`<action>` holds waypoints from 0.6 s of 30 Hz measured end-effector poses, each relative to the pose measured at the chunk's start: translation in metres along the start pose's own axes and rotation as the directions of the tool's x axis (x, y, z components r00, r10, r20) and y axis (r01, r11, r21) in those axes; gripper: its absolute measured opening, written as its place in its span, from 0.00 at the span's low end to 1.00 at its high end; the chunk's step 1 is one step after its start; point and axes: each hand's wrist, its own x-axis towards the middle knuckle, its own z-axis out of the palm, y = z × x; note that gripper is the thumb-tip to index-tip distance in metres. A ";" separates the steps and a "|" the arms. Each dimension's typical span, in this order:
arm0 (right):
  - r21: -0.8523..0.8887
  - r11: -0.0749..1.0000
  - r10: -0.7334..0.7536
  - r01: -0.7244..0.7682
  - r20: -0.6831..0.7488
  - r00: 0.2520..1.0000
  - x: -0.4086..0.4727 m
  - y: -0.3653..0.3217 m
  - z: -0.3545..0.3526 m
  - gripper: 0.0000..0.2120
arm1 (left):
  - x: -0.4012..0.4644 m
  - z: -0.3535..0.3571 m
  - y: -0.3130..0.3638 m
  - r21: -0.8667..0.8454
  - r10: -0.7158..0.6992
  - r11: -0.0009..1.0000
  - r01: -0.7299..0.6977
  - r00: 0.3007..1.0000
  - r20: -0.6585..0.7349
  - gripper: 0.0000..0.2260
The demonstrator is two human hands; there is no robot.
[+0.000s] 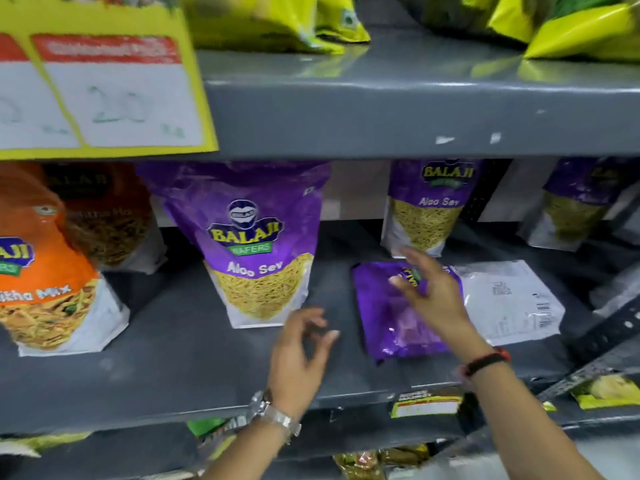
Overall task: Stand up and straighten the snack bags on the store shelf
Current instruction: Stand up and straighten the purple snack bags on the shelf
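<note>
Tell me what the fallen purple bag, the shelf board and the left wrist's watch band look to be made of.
Fallen purple bag: glossy plastic film, probably laminated; it shows crinkles and bright glare spots.
Shelf board: likely painted metal, grey and semi-matt, with a folded front lip; the shelf above has chipped spots.
Watch band: looks like polished metal links, silvery and shiny, though blur leaves it uncertain.

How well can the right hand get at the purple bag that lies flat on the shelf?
Probably yes. The right hand is open directly over the flat purple bag, and nothing stands between them. The white bag lies beside it, and the upright purple bag stands off to the left.
</note>
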 end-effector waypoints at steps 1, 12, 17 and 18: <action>-0.042 0.999 0.010 -0.010 0.002 1.000 0.007 0.013 -0.024 0.20 | 0.001 0.019 0.011 -0.068 -0.086 0.993 0.099 0.982 0.169 0.10; -0.450 0.862 0.304 -0.235 0.086 0.949 0.053 0.136 -0.151 0.22 | -0.008 0.179 0.058 -0.081 -0.574 0.484 0.871 0.387 0.722 0.22; -0.426 0.861 0.417 -0.278 0.278 0.866 0.066 0.131 -0.142 0.33 | -0.013 0.213 0.060 -0.532 -0.694 0.187 0.826 0.494 0.523 0.17; -0.421 0.862 0.418 -0.282 0.275 0.866 0.068 0.131 -0.142 0.31 | -0.012 0.217 0.059 -0.586 -0.717 0.175 0.791 0.510 0.475 0.14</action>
